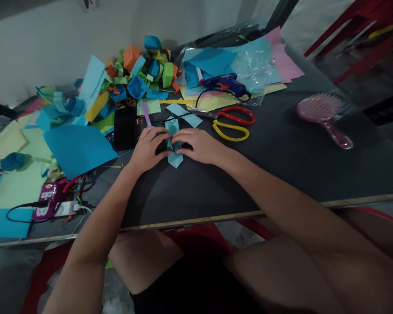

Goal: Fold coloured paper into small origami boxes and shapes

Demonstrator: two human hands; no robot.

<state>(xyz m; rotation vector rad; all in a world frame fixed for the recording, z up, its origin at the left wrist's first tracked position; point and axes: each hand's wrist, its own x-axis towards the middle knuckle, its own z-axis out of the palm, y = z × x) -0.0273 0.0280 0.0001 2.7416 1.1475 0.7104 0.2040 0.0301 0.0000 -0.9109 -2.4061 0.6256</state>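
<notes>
A light blue piece of folded paper (174, 160) lies on the dark table, its long shape pointing toward me and its near end coming to a point. My left hand (149, 148) grips its left edge with bent fingers and thumb. From the other side, my right hand (196, 146) pinches the right edge, fingertips reaching over the middle. The fingers cover part of the folds. Just beyond lie a flat light blue paper piece (185, 115) and scissors (231, 124) with one red and one yellow handle loop.
Folded coloured paper pieces (137, 69) are heaped at the back. A black phone (124, 128) and a blue sheet (80, 148) lie left, near a purple power strip (50, 198). A blue glue gun (227, 84) rests on paper packs; a pink hairbrush (322, 113) lies right.
</notes>
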